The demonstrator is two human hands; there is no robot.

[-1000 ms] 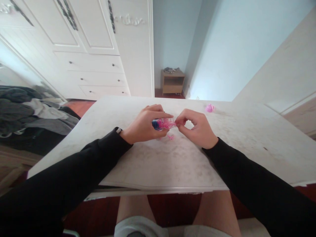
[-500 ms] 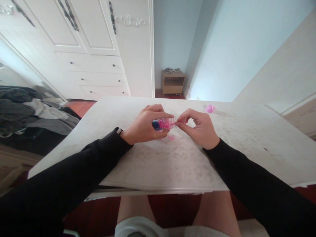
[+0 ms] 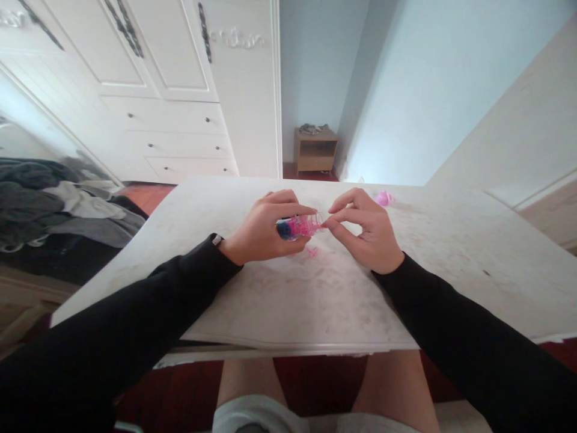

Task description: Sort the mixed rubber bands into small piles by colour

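My left hand (image 3: 265, 227) is closed around a small clear bottle (image 3: 307, 225) lying on its side, its mouth towards the right. Pink strands, possibly small elastic bands, show inside it, and a dark blue part lies near the palm. At the mouth, my right hand (image 3: 360, 225) has its thumb and a finger pinched together, with the index finger lifted apart above them. Whatever is in the pinch is too small to make out. Just below the bottle, a few pink strands (image 3: 312, 252) rest on the white table (image 3: 288, 300).
A pink rounded piece (image 3: 384, 198) lies near the table's far edge, behind my right hand. Dark and grey clothes (image 3: 67, 204) are heaped at the left. Beyond the table stand a white wardrobe (image 3: 180, 114) and a small wooden cabinet (image 3: 316, 150).
My right index finger has lifted away from the thumb, and the hand has shifted slightly right. The left hand keeps its grip on the bottle almost unmoved.
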